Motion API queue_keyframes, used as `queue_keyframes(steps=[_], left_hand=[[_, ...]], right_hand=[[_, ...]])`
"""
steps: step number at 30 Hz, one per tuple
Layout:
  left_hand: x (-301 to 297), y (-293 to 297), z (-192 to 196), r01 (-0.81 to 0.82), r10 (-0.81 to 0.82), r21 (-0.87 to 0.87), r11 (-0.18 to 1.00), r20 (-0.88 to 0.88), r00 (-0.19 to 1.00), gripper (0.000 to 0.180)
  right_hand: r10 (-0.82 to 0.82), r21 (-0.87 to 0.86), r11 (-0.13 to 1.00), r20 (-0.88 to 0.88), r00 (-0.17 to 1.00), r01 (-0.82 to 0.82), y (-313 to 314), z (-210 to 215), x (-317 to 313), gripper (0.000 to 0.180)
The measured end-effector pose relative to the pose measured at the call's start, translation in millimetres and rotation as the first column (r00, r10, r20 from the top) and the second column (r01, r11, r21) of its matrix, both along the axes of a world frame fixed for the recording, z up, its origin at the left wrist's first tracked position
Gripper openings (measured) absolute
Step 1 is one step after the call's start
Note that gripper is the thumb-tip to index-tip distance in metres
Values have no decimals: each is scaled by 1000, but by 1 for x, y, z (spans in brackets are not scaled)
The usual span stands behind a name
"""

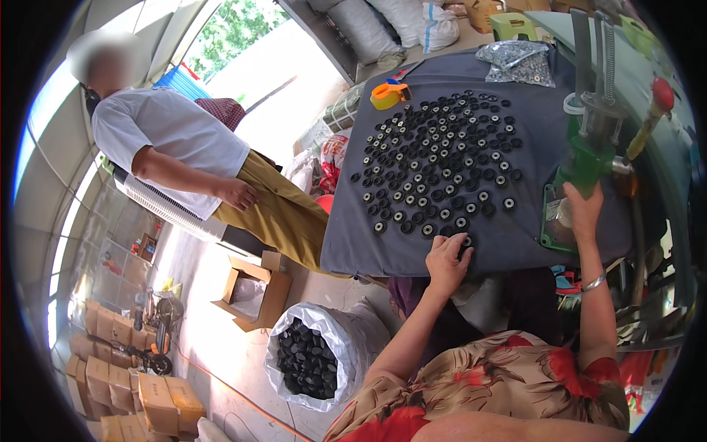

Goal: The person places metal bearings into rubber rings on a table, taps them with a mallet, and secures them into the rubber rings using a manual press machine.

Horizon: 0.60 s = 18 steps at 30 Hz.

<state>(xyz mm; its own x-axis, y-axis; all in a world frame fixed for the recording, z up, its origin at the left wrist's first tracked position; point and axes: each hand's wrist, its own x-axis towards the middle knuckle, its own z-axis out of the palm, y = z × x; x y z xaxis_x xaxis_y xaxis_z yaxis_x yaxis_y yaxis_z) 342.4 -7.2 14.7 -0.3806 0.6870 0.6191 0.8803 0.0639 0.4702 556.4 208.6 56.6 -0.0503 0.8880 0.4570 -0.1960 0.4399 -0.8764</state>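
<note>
Many small black round parts, like little wheels (428,230), some with pale metal centres, lie spread over the dark cloth-covered table (346,243). At the table's near edge my left hand (447,259) has its fingertips bent onto one black wheel (467,241). To the right stands a green hand press (587,166) with a spring, a green base and a red-knobbed lever (661,96). My right hand (584,214) is at the lower end of the press's green head, above the base. Its fingers are partly hidden there, so what they hold does not show.
Orange tape (386,96) and a clear bag of small metal parts (518,65) lie at the table's far side. A white sack of black pieces (361,335) stands left of my legs, near an open carton (255,293). Another person (173,140) stands left of the table.
</note>
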Motion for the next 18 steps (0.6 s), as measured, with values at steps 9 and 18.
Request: queue_keyframes(steps=[9,18], left_hand=[[-2,-1,-4,-73,67,-125,989,-54,996,31],[0,2,-20,41,-40,10,999,-79,996,35]], right_hand=[[-56,-160,984,176,983,84,-21,25,-2,45],[-116,50,992,87,989,112,-5,4,10,52]])
